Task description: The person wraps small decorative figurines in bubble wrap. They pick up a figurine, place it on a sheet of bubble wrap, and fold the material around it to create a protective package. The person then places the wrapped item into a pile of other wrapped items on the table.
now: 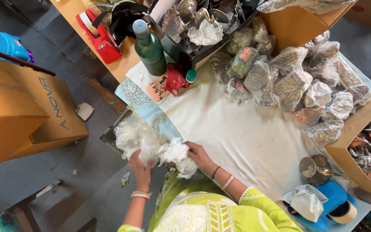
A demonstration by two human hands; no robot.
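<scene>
My left hand (141, 168) grips a crumpled clear plastic bag from a heap of such bags (136, 135) lying in a box at the table's left edge. My right hand (197, 154) holds another bunched piece of clear plastic (177, 155) just beside it. Both hands are at the near-left corner of the white cloth-covered table (237, 133). I wear a green top and bangles on both wrists.
Several plastic-wrapped metal ornaments (288, 81) are piled at the back right. A green bottle (149, 47), a red tape dispenser (101, 36) and a black tray of silver pieces (198, 23) stand at the back. Cardboard boxes (26, 111) sit left; another box (357, 141) right.
</scene>
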